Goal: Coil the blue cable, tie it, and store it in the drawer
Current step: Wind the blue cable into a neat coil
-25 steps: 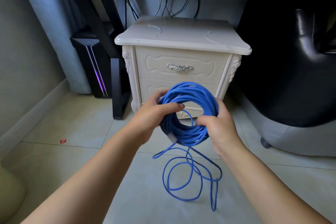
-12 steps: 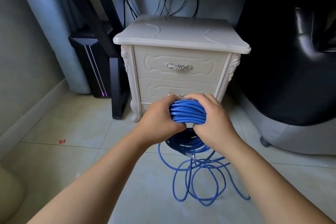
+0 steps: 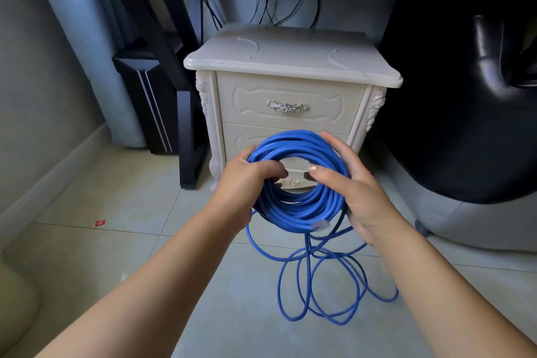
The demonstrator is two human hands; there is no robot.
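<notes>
Head view, looking down and forward.

Pale tiled floor (image 3: 116, 212) fills the lower frame. Black padded chair (image 3: 465, 125) bulks on the right. Dead ahead stands a cream nightstand (image 3: 290, 64), top bare. Upper drawer (image 3: 247, 102) sits flush and closed, silver handle (image 3: 287, 107) in the middle. Lower drawer (image 3: 241, 136) is partly hidden behind the coil; the part I can see looks flush too. Dark computer tower (image 3: 145, 96) stands left of the nightstand, near the wall.

Blue cable (image 3: 293, 212) is held up in the air in front of the lower drawer, wound into a thick ring of many turns that faces me. It is not tied. Several loose loops (image 3: 319, 285) hang from the bottom of the ring and sprawl on the floor below.

Left hand (image 3: 244, 180) is clamped on the ring's left side, fingers curled through the centre. Right hand (image 3: 360, 200) grips the right side: thumb across the front of the turns, fingers reaching up along the outer edge. The hands are apart, one on each side of the ring.

Clear plug (image 3: 319, 225) pokes out at the ring's lower right. Small red scrap (image 3: 100, 222) lies on the floor, far left.
</notes>
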